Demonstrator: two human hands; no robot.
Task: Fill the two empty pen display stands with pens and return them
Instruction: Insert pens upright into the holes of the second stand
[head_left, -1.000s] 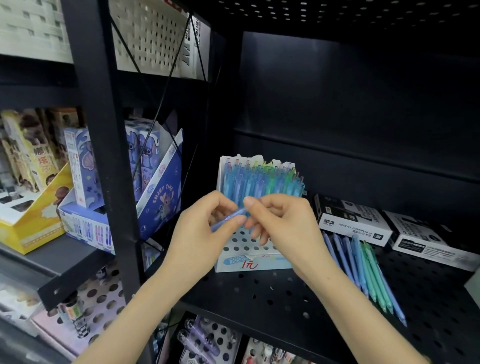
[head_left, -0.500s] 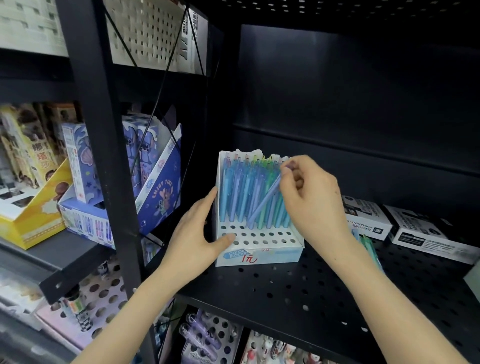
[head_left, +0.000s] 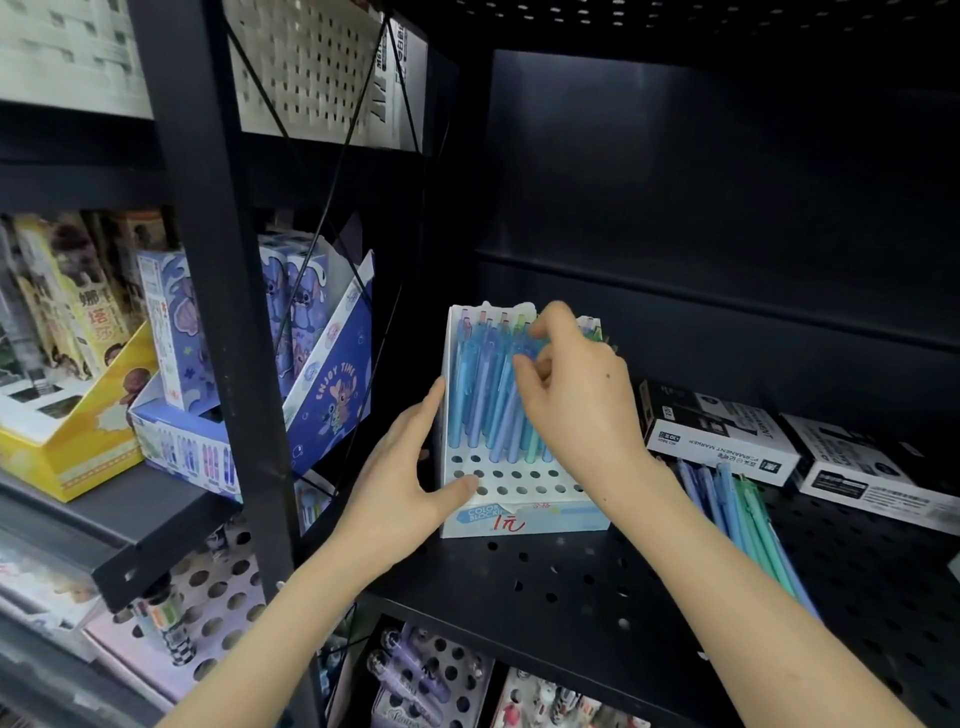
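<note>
**Pen stand at centre frame, both hands on it**

Display stand (head_left: 524, 519) stands upright on the black perforated shelf (head_left: 571, 587) at centre frame, its back rows holding blue and green pens (head_left: 478, 395). Left hand (head_left: 405, 483): fingers straight along the stand's left wall, thumb pressed on the holed front tier, clasping nothing. Right hand (head_left: 582, 400): thumb and fingertips pinch the top of 1 blue pen (head_left: 506, 415) among the others. Loose pens (head_left: 748, 525) lie flat at right, near 2 marker boxes (head_left: 722, 436).

Dim shelving, soft blur, wide-angle bowing
</note>
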